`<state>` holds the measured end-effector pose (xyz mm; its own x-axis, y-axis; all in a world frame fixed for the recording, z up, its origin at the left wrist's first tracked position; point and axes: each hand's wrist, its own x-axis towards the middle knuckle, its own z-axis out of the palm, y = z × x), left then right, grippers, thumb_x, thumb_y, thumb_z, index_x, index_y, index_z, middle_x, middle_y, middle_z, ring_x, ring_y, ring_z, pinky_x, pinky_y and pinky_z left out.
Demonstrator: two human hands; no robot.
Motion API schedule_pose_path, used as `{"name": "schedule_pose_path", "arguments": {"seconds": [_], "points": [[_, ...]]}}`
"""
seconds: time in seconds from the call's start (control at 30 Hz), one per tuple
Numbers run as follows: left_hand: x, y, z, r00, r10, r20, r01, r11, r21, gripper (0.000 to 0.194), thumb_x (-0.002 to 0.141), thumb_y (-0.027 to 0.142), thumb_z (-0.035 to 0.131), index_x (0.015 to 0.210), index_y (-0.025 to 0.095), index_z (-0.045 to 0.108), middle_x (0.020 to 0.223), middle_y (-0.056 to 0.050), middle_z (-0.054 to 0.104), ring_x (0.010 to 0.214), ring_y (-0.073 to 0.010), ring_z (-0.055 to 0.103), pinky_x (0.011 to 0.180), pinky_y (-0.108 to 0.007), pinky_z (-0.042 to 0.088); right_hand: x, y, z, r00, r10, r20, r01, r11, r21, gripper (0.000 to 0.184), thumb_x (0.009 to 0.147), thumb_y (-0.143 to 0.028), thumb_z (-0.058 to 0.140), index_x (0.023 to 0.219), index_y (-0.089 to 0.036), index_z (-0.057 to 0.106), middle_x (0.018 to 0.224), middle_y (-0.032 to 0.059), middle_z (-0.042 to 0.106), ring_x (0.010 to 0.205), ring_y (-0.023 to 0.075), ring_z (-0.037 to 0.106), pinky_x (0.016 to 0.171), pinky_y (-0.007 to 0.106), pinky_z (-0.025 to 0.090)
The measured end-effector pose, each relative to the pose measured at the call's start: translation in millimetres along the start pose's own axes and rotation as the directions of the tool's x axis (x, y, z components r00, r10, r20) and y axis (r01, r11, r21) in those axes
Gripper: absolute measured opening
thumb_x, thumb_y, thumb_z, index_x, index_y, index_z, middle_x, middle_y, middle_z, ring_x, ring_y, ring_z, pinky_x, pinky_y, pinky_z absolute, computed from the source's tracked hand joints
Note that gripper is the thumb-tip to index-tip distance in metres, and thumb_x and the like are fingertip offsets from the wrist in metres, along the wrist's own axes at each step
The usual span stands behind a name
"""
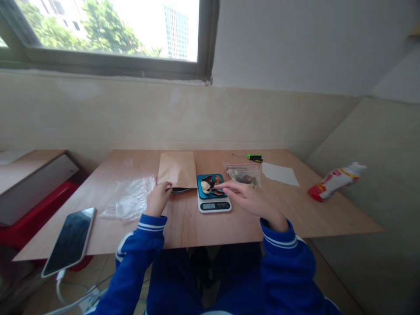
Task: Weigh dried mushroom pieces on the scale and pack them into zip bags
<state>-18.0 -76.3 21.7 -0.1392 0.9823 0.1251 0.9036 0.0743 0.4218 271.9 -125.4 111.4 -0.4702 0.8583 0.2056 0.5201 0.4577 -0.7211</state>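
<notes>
My left hand (pixel 158 198) is closed on the open lower edge of a brown paper bag (pixel 177 169) that lies flat on the wooden table (pixel 197 227). My right hand (pixel 248 197) reaches over a small kitchen scale (pixel 213 204) with a blue tray (pixel 201 192) on top, fingers pinching one of the brown and pale dried pieces (pixel 210 184) piled on it. Both arms wear blue sleeves with white stripes.
A clear bag of dried pieces (pixel 243 174) lies right of the scale, an empty clear plastic bag (pixel 128 199) to the left. A smartphone (pixel 69 240) overhangs the front left corner. A screwdriver (pixel 251 157), white paper (pixel 280 173) and a red-white bottle (pixel 336 180) lie farther right.
</notes>
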Motion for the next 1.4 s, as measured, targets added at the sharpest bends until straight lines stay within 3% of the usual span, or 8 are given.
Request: {"name": "schedule_pose_path", "arguments": {"seconds": [0.17,0.33,0.53,0.83,0.97,1.1,1.2,1.4], "points": [[-22,-43,5.6,0.995,0.002,-0.097,-0.001,1.0,0.015,0.045,0.088,0.026,0.043,0.13,0.011,0.052,0.137,-0.018,0.053,0.126,-0.0293,0.05,0.097,-0.038,0.044,-44,17,2,0.961,0.194,-0.198,-0.164,0.973,0.16,0.034,0.093,-0.044,0.046,0.111,-0.025,0.068,0.117,0.0053,0.068,0.114,0.0236,0.06,0.102,0.04,0.044],[-33,-69,15.7,0.982,-0.167,0.089,0.162,0.985,0.06,0.043,0.085,0.029,0.049,0.124,0.016,0.059,0.11,-0.015,0.07,0.102,-0.0298,0.065,0.08,-0.035,0.05,-69,31,14,0.901,0.337,-0.272,-0.263,0.925,0.272,0.04,0.09,-0.052,0.048,0.11,-0.024,0.069,0.114,0.0073,0.07,0.109,0.0256,0.063,0.101,0.043,0.045],[-35,-70,12.6,0.978,-0.209,0.007,0.209,0.978,0.03,0.044,0.088,0.038,0.045,0.121,0.017,0.064,0.109,-0.016,0.071,0.102,-0.0322,0.065,0.078,-0.037,0.049,-65,28,30,0.906,0.332,-0.261,-0.238,0.912,0.335,0.039,0.09,-0.051,0.05,0.107,-0.022,0.07,0.112,0.0084,0.071,0.106,0.0247,0.065,0.099,0.041,0.047],[-46,-59,-0.3,0.959,-0.261,-0.111,0.248,0.961,-0.124,0.046,0.089,0.041,0.045,0.123,0.015,0.063,0.111,-0.015,0.07,0.104,-0.0318,0.065,0.083,-0.039,0.051,-56,26,49,0.949,0.286,-0.131,-0.225,0.908,0.355,0.037,0.092,-0.049,0.046,0.109,-0.023,0.068,0.113,0.0082,0.07,0.111,0.0255,0.062,0.102,0.043,0.045],[-52,-48,-9.2,0.921,-0.297,-0.252,0.268,0.953,-0.143,0.046,0.091,0.041,0.044,0.127,0.018,0.06,0.121,-0.014,0.066,0.113,-0.0342,0.06,0.09,-0.044,0.049,-54,21,49,0.953,0.269,-0.141,-0.207,0.916,0.345,0.036,0.092,-0.047,0.045,0.107,-0.023,0.068,0.113,0.0075,0.069,0.111,0.0249,0.061,0.102,0.042,0.044],[-58,-29,-12.5,0.894,-0.191,-0.406,0.132,0.977,-0.169,0.046,0.093,0.042,0.041,0.127,0.017,0.059,0.137,-0.011,0.054,0.136,-0.0321,0.037,0.107,-0.047,0.037,-46,13,56,0.967,0.215,-0.14,-0.155,0.925,0.347,0.034,0.093,-0.044,0.046,0.107,-0.023,0.068,0.116,0.0065,0.067,0.113,0.0236,0.06,0.101,0.039,0.044],[-64,-9,-6.6,0.878,-0.084,-0.47,-0.018,0.978,-0.208,0.045,0.093,0.042,0.043,0.127,0.019,0.058,0.142,-0.009,0.049,0.139,-0.0276,0.033,0.112,-0.044,0.033,-32,10,75,0.966,0.219,-0.141,-0.132,0.879,0.458,0.034,0.092,-0.045,0.048,0.11,-0.023,0.066,0.117,0.0071,0.066,0.107,0.0221,0.062,0.096,0.038,0.048],[-89,32,32.7,0.887,0.297,-0.353,-0.423,0.83,-0.364,0.04,0.093,0.032,0.046,0.131,0.024,0.055,0.134,-0.004,0.058,0.129,-0.0218,0.047,0.108,-0.039,0.042,1,5,127,0.903,0.347,-0.255,-0.095,0.739,0.667,0.041,0.087,-0.051,0.05,0.113,-0.021,0.057,0.113,0.011,0.066,0.096,0.0219,0.065,0.084,0.036,0.055]]}}
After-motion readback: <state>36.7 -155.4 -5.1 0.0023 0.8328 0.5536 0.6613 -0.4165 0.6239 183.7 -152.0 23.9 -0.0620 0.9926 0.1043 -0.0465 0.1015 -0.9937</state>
